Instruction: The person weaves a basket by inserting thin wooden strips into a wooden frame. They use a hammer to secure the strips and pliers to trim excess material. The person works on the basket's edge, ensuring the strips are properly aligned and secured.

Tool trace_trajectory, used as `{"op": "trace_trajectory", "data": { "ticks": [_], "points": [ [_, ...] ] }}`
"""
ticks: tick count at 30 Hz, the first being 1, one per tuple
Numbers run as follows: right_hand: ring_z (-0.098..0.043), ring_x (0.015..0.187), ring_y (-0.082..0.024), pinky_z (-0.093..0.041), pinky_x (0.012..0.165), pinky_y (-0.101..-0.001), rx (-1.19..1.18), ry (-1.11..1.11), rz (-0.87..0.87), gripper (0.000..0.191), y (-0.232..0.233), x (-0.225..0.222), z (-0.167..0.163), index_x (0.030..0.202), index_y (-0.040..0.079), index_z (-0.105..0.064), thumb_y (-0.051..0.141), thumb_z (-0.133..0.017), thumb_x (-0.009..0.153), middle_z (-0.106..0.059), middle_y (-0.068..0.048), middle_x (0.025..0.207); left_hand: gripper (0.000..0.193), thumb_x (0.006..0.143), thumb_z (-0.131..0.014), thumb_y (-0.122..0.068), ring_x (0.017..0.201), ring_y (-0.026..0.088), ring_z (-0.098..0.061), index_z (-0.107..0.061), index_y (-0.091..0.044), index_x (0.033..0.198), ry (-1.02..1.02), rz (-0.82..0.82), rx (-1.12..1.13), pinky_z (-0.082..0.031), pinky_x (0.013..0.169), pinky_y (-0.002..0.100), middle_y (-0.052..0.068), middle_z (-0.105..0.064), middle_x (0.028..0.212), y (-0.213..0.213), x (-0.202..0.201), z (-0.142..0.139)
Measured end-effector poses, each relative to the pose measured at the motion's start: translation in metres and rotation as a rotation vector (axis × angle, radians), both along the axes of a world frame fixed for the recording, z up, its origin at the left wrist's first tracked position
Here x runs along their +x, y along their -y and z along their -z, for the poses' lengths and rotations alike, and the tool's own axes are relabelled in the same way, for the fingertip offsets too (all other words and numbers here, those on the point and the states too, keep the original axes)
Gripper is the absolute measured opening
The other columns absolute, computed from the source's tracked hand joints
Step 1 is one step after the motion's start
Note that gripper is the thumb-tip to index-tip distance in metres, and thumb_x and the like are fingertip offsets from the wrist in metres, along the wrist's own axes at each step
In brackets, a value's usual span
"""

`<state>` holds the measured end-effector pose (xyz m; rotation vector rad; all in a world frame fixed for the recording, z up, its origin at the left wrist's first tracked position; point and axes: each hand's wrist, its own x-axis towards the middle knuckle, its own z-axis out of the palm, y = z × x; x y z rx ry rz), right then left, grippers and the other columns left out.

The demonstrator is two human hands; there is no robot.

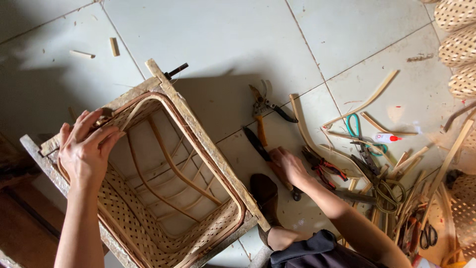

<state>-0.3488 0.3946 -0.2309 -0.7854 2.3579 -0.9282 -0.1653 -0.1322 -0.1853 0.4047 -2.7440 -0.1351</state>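
Observation:
A square woven bamboo basket [148,218] sits inside a rough wooden frame [208,144] on the tiled floor. My left hand [87,146] presses on the basket's far left rim, fingers spread over the frame's edge. My right hand [287,166] reaches to the floor right of the frame and closes on the handle of a dark-bladed knife [258,144]. Pruning shears [263,106] lie just beyond it.
Curved bamboo strips [367,101], green-handled scissors [364,134], red-handled pliers [327,168], a small white and red tube [386,138] and more tools litter the floor at right. Woven baskets [458,44] are stacked at the top right. Small wood offcuts [114,47] lie at the top left.

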Motion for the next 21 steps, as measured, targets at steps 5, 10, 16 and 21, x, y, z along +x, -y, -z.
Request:
{"op": "trace_trajectory", "data": {
  "ticks": [5,10,16,21],
  "points": [
    [-0.071,0.096,-0.039,-0.061,0.080,-0.0428,0.238,-0.245,0.120,0.030,-0.049,0.021,-0.018,0.116,0.004,-0.060,0.004,-0.069,0.088,-0.069,-0.019,0.113,0.011,0.101,-0.080,-0.033,0.134,0.020,-0.064,-0.079,-0.025,0.109,-0.003,0.030,0.027,-0.052,0.107,0.036,0.000,-0.068,0.146,0.000,-0.002,-0.003],
    [-0.061,0.102,-0.043,-0.053,0.083,-0.0491,0.366,-0.406,0.010,0.045,-0.108,0.064,-0.048,0.115,0.002,-0.061,0.021,-0.077,0.077,-0.064,-0.022,0.110,0.019,0.089,-0.084,-0.033,0.123,0.034,-0.060,-0.079,-0.022,0.104,0.067,-0.115,0.283,-0.052,0.086,0.044,0.006,-0.068,0.147,-0.004,-0.007,-0.017],
    [-0.062,0.101,-0.040,-0.053,0.085,-0.0484,0.538,-0.459,-0.136,0.059,-0.102,0.047,-0.026,0.121,0.001,-0.057,0.032,-0.079,0.076,-0.065,-0.022,0.112,0.020,0.087,-0.088,-0.037,0.132,0.022,-0.062,-0.084,-0.023,0.100,-0.084,0.058,-0.017,-0.057,0.101,0.042,0.006,-0.069,0.142,0.002,-0.025,-0.024],
    [-0.068,0.066,-0.023,-0.056,0.061,-0.0350,0.439,0.205,-0.023,0.060,-0.118,0.030,-0.033,0.130,0.003,-0.052,0.030,-0.076,0.082,-0.068,-0.014,0.083,0.017,0.086,-0.086,-0.036,0.130,0.029,-0.059,-0.084,-0.028,0.100,-0.082,-0.040,0.133,-0.058,0.090,0.035,0.004,-0.066,0.145,0.004,-0.028,-0.016]
  ]
}}
